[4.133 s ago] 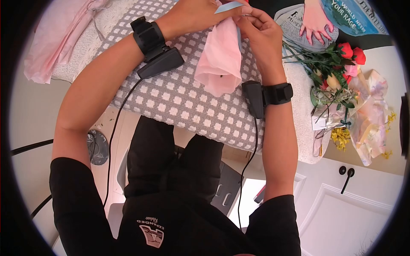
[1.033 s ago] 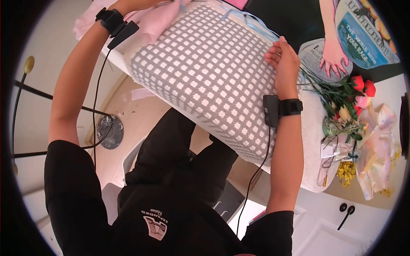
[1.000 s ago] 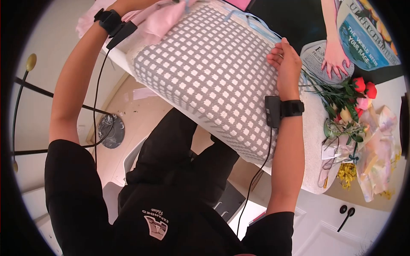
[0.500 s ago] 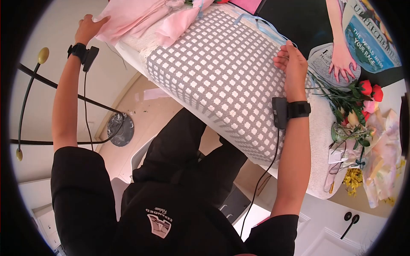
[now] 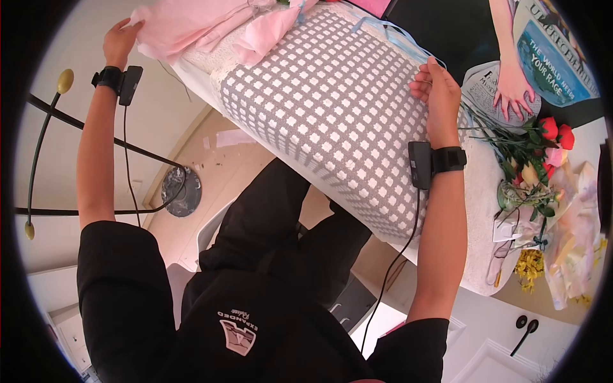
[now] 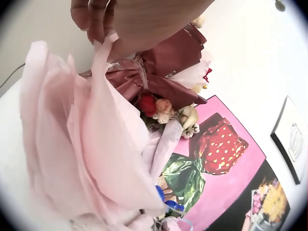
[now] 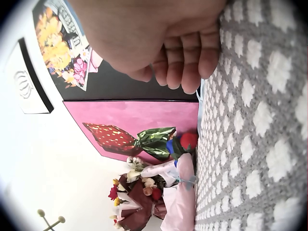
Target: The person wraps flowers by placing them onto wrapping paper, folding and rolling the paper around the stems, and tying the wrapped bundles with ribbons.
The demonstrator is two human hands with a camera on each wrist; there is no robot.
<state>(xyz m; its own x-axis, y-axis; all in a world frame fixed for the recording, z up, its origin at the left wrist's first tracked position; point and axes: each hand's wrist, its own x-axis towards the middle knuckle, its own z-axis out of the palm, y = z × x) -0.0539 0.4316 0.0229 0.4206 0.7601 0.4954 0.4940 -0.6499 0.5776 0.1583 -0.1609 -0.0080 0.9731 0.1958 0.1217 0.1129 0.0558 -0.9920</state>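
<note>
Evidently, your left hand (image 5: 120,43) pinches the pink paper (image 5: 182,29) by its edge at eleven o'clock, probably to control its looseness; your right hand (image 5: 440,92), fingers slackly bent, nothing visibly held, idles by the patterned cloth (image 5: 325,121) at two o'clock.

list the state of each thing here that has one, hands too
left hand, pinching pink wrapping paper
right hand, relaxed, loosely curled
pink wrapping paper, creased
blue ribbon near right hand, lying loose
gray-and-white checked cloth, spread out
red roses, lying down
maroon-wrapped bouquet, wrapping gathered
</note>
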